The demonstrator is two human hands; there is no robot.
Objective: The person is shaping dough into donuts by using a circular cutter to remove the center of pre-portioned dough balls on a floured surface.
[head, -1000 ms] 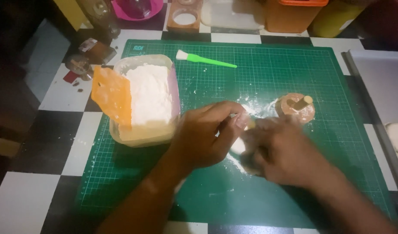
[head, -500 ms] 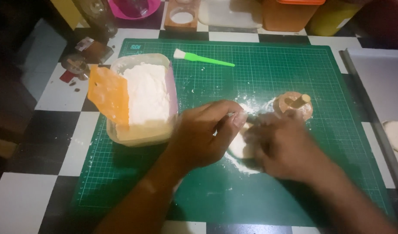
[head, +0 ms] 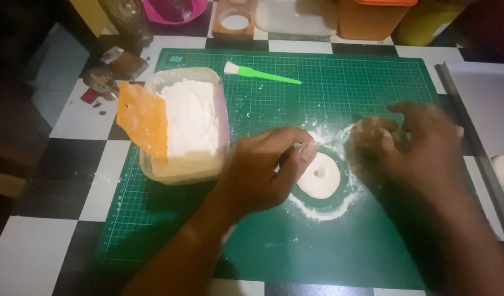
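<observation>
Green gridded mat (head: 372, 82), floury; left hand (head: 263, 170) pinches thin tool beside ring-shaped dough (head: 318, 175) (soft); right hand (head: 422, 142) blurred, grip unclear.

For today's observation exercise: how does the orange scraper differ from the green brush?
The scraper is a broad, flat orange sheet; the brush is a slim green stick with a white tip. The scraper leans tilted on the flour tub; the brush lies flat on the green mat. The scraper sits nearer the left hand than the brush. Neither is being held.
</observation>
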